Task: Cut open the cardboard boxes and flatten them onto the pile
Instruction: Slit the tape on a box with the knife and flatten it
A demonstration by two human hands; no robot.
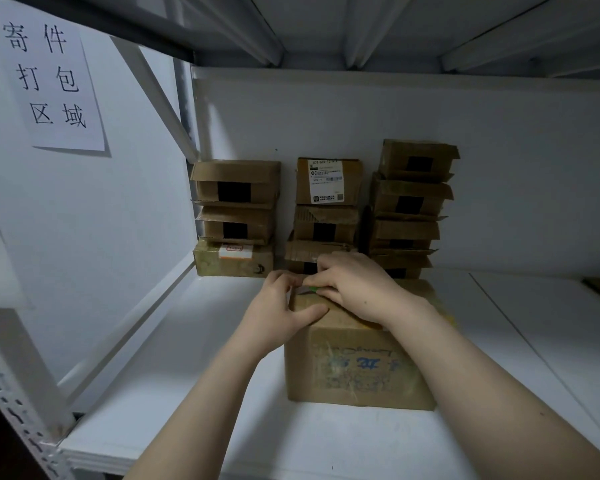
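Observation:
A brown cardboard box with faded blue print stands on the white shelf in front of me. My left hand grips its top left corner, thumb lying along the front edge. My right hand rests on the box top with fingers curled round a small green-handled cutter, whose tip sits at the far left edge of the top. Most of the cutter is hidden under my fingers.
Three stacks of small cardboard boxes stand against the back wall behind the box. A paper sign hangs on the left wall. The white shelf extends left and right; a metal upright stands at lower left.

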